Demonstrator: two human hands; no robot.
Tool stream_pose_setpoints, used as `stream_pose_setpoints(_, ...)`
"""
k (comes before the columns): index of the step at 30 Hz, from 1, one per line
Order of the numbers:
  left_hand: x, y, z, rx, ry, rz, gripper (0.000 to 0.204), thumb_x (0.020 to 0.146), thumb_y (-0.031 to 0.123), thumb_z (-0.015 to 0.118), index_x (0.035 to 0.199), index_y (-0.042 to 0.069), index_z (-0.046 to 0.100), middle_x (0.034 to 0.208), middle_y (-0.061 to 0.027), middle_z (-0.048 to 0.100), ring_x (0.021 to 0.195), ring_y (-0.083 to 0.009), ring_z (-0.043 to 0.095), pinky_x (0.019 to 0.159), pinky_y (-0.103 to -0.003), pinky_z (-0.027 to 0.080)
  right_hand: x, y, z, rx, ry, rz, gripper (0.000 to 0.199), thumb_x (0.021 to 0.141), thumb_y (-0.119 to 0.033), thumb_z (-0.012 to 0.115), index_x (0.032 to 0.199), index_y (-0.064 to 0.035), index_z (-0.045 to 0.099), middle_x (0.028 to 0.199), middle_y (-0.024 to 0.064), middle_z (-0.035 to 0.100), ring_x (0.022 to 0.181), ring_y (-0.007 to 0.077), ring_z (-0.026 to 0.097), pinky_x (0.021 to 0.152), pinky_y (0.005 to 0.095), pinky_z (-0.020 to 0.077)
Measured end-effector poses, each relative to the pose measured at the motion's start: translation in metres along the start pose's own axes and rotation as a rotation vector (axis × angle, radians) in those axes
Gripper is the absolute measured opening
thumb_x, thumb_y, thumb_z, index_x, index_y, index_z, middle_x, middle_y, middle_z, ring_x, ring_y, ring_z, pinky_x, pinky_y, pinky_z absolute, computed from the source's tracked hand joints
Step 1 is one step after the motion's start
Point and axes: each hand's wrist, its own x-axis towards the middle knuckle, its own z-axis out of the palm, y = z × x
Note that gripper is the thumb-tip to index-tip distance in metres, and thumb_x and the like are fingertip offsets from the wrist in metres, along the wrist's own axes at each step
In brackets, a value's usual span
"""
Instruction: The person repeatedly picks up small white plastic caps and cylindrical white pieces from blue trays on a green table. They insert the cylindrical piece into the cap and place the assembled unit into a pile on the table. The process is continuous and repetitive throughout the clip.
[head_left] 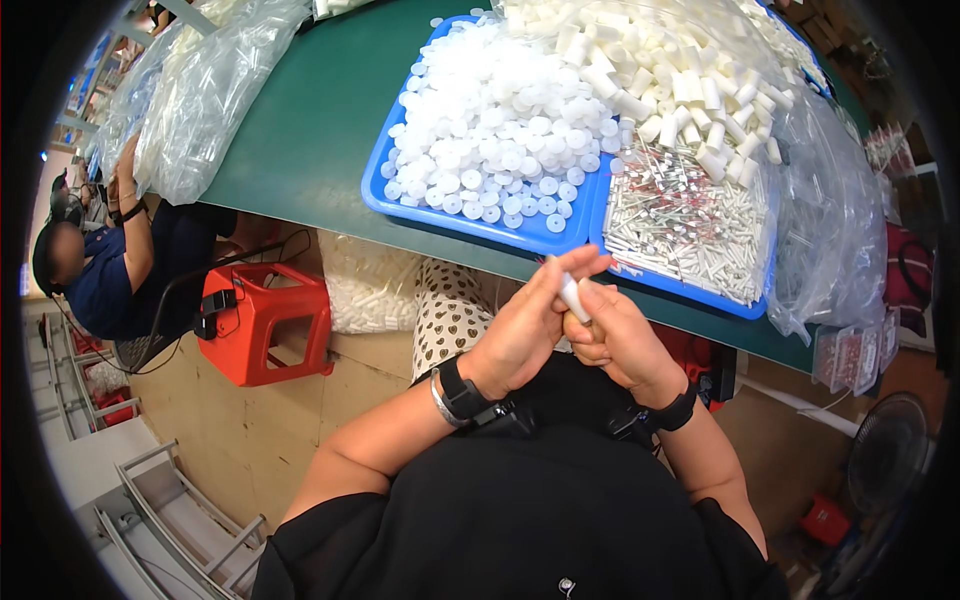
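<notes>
Currently mid-assembly, by the look of it: both hands are together just below the near edge of the blue tray (395, 205), over the person's lap, off the green desk (300, 130).

Left hand (525, 325): grip closed, thumb and fingers pinched on the upper end of a small white tube (573, 296). Right hand (615, 340): fingers curled shut around the tube's lower part, holding it steady. The tube stands tilted, with its top poking out between the two hands. Whether a cap is already on the tip I can't tell, since the fingers cover it.

Stock, relative to the blue tray:
- white round caps (490, 130) piled in its left half
- thin white sticks with red marks (680, 225) in the tray section to the right
- short white cylinders (670, 80) heaped behind those sticks, spilling from a clear plastic bag (840, 220) on the right
- more clear bags of parts (200, 90) far left on the desk
- orange stool (262, 320) below the desk edge, to the left, near a seated person in blue (110, 270)

Judgement: this is the fitting or pressing step on one tube. The next move likely calls for a firm axial push or twist with the left pinch while the right keeps the tube from rotating, then a reach forward to the tray.
</notes>
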Motion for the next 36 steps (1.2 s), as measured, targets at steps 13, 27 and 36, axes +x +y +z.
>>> stream_pose_setpoints(13, -0.002, -0.064, -0.071, -0.167, 0.426, -0.622, 0.052, 0.104, 0.044, 0.035, 0.132, 0.000, 0.042, 0.129, -0.0131, 0.051, 0.126, -0.0261, 0.047, 0.107, -0.044, 0.038, 0.009, 0.069, -0.048, -1.496, 0.246, -0.187, 0.038, 0.092, -0.031, 0.062, 0.107, 0.0034, 0.056, 0.093, 0.0249, 0.067, 0.093, 0.0391, 0.064, 0.082, 0.0490, 0.0489)
stream_pose_setpoints(27, 0.042, 0.059, -0.021, 1.858, 0.195, 0.847, 0.017, 0.087, 0.015, 0.067, 0.097, 0.002, 0.067, 0.090, -0.0106, 0.066, 0.080, -0.0286, 0.063, 0.073, -0.038, 0.050, -0.019, -0.046, -0.065, -1.764, 0.770, -0.565, 0.014, 0.085, -0.008, 0.067, 0.094, -0.0050, 0.058, 0.080, 0.0124, 0.063, 0.070, 0.0342, 0.063, 0.061, 0.0429, 0.0495)
stream_pose_setpoints(36, 0.065, 0.070, -0.021, 1.953, 0.147, 0.404, 0.016, 0.077, 0.014, 0.071, 0.089, 0.004, 0.070, 0.090, -0.0137, 0.064, 0.084, -0.0336, 0.063, 0.073, -0.043, 0.050, -0.053, -0.074, -0.061, -1.810, 0.910, -0.534, 0.016, 0.085, -0.004, 0.064, 0.101, -0.0028, 0.062, 0.092, 0.0141, 0.062, 0.081, 0.0345, 0.063, 0.069, 0.0424, 0.0499)
